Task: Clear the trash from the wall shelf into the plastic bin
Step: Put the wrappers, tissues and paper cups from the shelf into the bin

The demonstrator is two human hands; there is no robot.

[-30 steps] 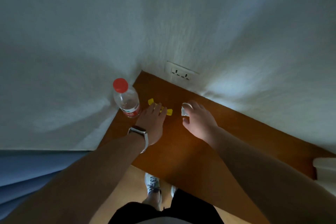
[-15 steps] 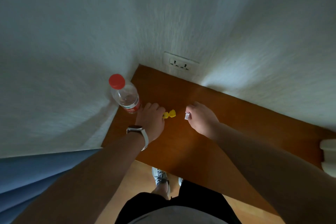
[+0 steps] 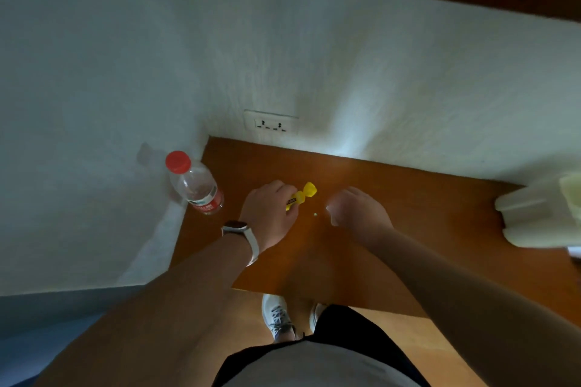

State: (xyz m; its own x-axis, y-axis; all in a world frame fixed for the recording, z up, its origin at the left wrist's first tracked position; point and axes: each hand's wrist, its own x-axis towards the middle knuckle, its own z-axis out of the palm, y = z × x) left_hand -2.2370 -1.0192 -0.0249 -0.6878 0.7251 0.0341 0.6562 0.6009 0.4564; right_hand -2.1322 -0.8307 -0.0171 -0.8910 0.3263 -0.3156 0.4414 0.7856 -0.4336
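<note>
Near the middle of the frame the left hand (image 3: 268, 217) is curled over the brown wall shelf (image 3: 408, 229), its fingers closed around a yellow wrapper (image 3: 303, 195). One twisted end of the wrapper sticks out past the fingertips toward the upper right, and the rest is tucked under the knuckles. A watch with a pale band (image 3: 242, 234) sits on that wrist.

Just right of the wrapper, the right hand (image 3: 358, 214) is closed in a loose fist. Something small and pale shows at its fingertips, but it is too blurred to name. Between the two hands a tiny light speck (image 3: 315, 214) lies on the shelf.

To the left of the left hand, near the corner where the shelf meets the white wall, a clear plastic bottle with a red cap (image 3: 195, 184) stands leaning in the view, well apart from the fingers. A white wall socket (image 3: 272, 124) sits above the shelf's back edge. At the right edge of the frame a pale plastic object (image 3: 540, 214) rests on the shelf, partly cut off.
</note>
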